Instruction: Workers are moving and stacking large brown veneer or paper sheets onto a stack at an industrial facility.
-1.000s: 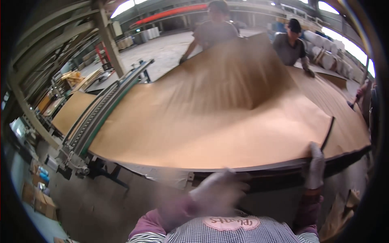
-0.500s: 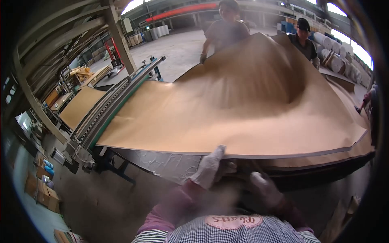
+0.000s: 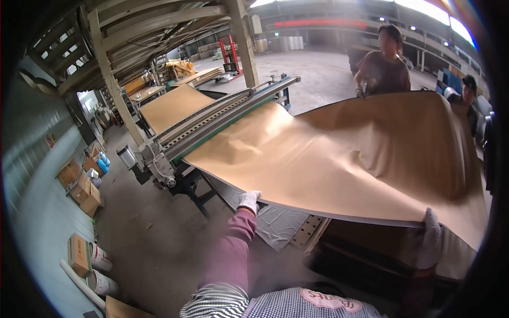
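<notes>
A large, flexible tan sheet (image 3: 297, 169) spans from a long roller machine (image 3: 212, 124) on the left to the right side of the view, with folds and a raised bulge on the right. My left hand (image 3: 249, 201), in a pale work glove, grips its near edge close to the machine. Farther right, my right hand (image 3: 430, 241), gloved too, holds the same near edge, fingers beneath and thumb up along the side. The sheet hangs in the air between both hands. A person (image 3: 384, 66) across from me holds the far edge.
Another person (image 3: 465, 103) in a dark cap stands at the far right. Below the sheet lie a wrinkled grey sheet (image 3: 278, 225) and a perforated metal bar (image 3: 306, 230). Cartons (image 3: 85, 193) and white buckets (image 3: 101, 283) line the left wall. A post (image 3: 243, 47) rises behind the machine.
My view has swung left. My hands have moved far apart along the near edge, and the right one has come up to the sheet. The bulge has dropped lower.
</notes>
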Action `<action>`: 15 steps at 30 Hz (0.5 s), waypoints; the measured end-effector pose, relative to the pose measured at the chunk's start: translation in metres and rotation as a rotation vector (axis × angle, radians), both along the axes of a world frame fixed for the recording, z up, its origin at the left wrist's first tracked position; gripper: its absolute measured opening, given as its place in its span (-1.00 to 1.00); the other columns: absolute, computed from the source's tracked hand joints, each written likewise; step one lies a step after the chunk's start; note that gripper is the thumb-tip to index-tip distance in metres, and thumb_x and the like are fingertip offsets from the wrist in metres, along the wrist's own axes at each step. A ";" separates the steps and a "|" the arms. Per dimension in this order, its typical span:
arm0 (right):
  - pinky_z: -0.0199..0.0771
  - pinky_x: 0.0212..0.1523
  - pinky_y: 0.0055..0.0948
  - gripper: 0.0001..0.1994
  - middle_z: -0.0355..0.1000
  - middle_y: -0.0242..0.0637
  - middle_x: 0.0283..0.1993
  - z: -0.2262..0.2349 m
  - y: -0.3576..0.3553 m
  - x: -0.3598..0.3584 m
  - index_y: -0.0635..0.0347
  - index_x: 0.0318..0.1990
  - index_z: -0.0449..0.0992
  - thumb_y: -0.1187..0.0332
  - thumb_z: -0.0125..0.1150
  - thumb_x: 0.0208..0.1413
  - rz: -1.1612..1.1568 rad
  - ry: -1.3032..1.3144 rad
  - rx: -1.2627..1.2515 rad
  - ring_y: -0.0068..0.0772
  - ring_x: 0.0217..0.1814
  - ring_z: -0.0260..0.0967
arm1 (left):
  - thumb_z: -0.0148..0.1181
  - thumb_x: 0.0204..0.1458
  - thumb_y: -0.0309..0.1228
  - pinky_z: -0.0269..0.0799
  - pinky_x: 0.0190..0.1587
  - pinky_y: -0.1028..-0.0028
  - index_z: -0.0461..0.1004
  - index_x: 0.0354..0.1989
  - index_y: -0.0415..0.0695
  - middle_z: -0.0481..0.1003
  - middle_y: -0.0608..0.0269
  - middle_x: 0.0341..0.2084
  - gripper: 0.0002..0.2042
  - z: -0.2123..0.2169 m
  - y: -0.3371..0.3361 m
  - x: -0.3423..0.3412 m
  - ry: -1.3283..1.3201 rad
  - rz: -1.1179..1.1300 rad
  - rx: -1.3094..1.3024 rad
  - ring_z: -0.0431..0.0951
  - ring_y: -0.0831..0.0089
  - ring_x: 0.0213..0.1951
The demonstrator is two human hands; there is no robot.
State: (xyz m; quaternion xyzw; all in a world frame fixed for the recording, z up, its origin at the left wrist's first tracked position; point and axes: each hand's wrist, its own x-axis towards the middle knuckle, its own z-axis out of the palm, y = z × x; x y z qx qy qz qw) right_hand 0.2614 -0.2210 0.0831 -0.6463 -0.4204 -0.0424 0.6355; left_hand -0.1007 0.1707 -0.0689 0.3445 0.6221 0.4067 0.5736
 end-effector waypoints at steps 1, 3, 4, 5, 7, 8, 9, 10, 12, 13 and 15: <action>0.45 -0.46 -0.55 -0.76 0.42 -0.33 -0.55 0.004 0.001 0.006 0.15 -0.26 0.45 0.16 0.04 0.26 -0.324 -0.687 -0.005 -0.52 -0.55 0.39 | 0.25 -0.02 -0.25 0.50 -0.33 0.18 0.48 -0.09 -0.21 0.57 -0.01 -0.28 -0.63 0.001 0.011 -0.004 0.067 0.034 -0.088 0.58 0.10 -0.34; 0.44 -0.42 -0.56 -0.76 0.41 -0.33 -0.48 0.017 -0.005 0.020 0.15 -0.21 0.45 0.16 0.04 0.26 -0.205 -0.489 -0.043 -0.52 -0.49 0.39 | 0.30 -0.05 -0.31 0.50 -0.38 0.14 0.49 -0.11 -0.22 0.57 -0.01 -0.31 -0.65 0.000 0.022 -0.001 0.132 0.055 -0.184 0.59 0.11 -0.36; 0.44 -0.38 -0.56 -0.75 0.41 -0.32 -0.41 0.026 -0.009 0.026 0.16 -0.16 0.45 0.17 0.04 0.26 -0.090 -0.290 -0.079 -0.52 -0.43 0.39 | 0.31 -0.07 -0.34 0.50 -0.42 0.13 0.49 -0.14 -0.22 0.57 -0.02 -0.34 -0.67 -0.002 0.024 0.004 0.047 0.104 -0.174 0.60 0.13 -0.38; 0.44 -0.33 -0.56 -0.74 0.41 -0.32 -0.34 0.037 -0.014 0.033 0.16 -0.11 0.46 0.17 0.05 0.26 0.019 -0.094 -0.111 -0.52 -0.37 0.39 | 0.33 -0.08 -0.37 0.50 -0.46 0.12 0.49 -0.16 -0.22 0.57 -0.02 -0.36 -0.69 -0.002 0.027 0.009 -0.040 0.151 -0.160 0.60 0.15 -0.40; 0.43 -0.25 -0.57 -0.70 0.40 -0.30 -0.21 0.053 -0.020 0.045 0.16 -0.01 0.46 0.17 0.05 0.26 0.233 0.301 -0.167 -0.52 -0.25 0.39 | 0.32 -0.06 -0.36 0.50 -0.50 0.13 0.48 -0.15 -0.21 0.56 -0.02 -0.35 -0.69 -0.008 0.032 0.020 -0.058 0.087 -0.180 0.60 0.16 -0.45; 0.39 -0.29 -0.57 -0.70 0.37 -0.35 -0.19 0.055 -0.016 0.049 0.15 -0.03 0.46 0.15 0.05 0.25 0.329 0.541 -0.020 -0.55 -0.25 0.35 | 0.30 -0.05 -0.37 0.51 -0.50 0.14 0.48 -0.14 -0.21 0.57 -0.02 -0.35 -0.69 -0.027 0.045 0.017 -0.013 0.038 -0.149 0.60 0.16 -0.45; 0.39 -0.29 -0.57 -0.70 0.37 -0.35 -0.19 0.055 -0.008 0.050 0.15 -0.03 0.46 0.15 0.05 0.25 0.351 0.538 -0.016 -0.55 -0.25 0.35 | 0.29 -0.04 -0.37 0.51 -0.50 0.15 0.48 -0.13 -0.21 0.57 -0.02 -0.34 -0.70 -0.047 0.058 0.001 0.035 0.006 -0.115 0.60 0.15 -0.45; 0.37 -0.34 -0.57 -0.72 0.36 -0.40 -0.27 0.056 0.001 0.051 0.12 -0.11 0.45 0.12 0.05 0.25 0.276 0.542 0.093 -0.58 -0.32 0.33 | 0.26 -0.02 -0.39 0.51 -0.50 0.15 0.47 -0.12 -0.20 0.56 -0.02 -0.35 -0.71 -0.067 0.069 -0.016 0.085 -0.002 -0.081 0.60 0.15 -0.45; 0.38 -0.28 -0.63 -0.83 0.32 -0.51 -0.35 0.055 0.010 0.066 0.08 -0.26 0.45 0.21 0.07 0.25 0.258 0.640 0.179 -0.68 -0.29 0.32 | 0.25 -0.02 -0.40 0.51 -0.50 0.15 0.47 -0.12 -0.20 0.56 -0.02 -0.35 -0.72 -0.071 0.055 0.004 0.015 0.051 -0.087 0.60 0.14 -0.46; 0.38 -0.28 -0.63 -0.83 0.32 -0.51 -0.35 0.067 0.006 0.064 0.08 -0.26 0.45 0.21 0.07 0.25 0.228 0.632 0.176 -0.68 -0.29 0.32 | 0.24 -0.01 -0.41 0.51 -0.50 0.15 0.47 -0.12 -0.20 0.55 -0.01 -0.36 -0.73 -0.063 0.043 0.022 -0.066 0.103 -0.081 0.59 0.13 -0.46; 0.37 -0.39 -0.61 -0.79 0.32 -0.49 -0.37 0.084 0.016 0.048 0.10 -0.29 0.44 0.17 0.08 0.24 0.359 0.618 0.059 -0.67 -0.37 0.33 | 0.21 0.00 -0.45 0.52 -0.50 0.13 0.46 -0.13 -0.21 0.55 -0.04 -0.37 -0.75 -0.059 0.041 0.010 -0.070 0.112 -0.169 0.60 0.12 -0.47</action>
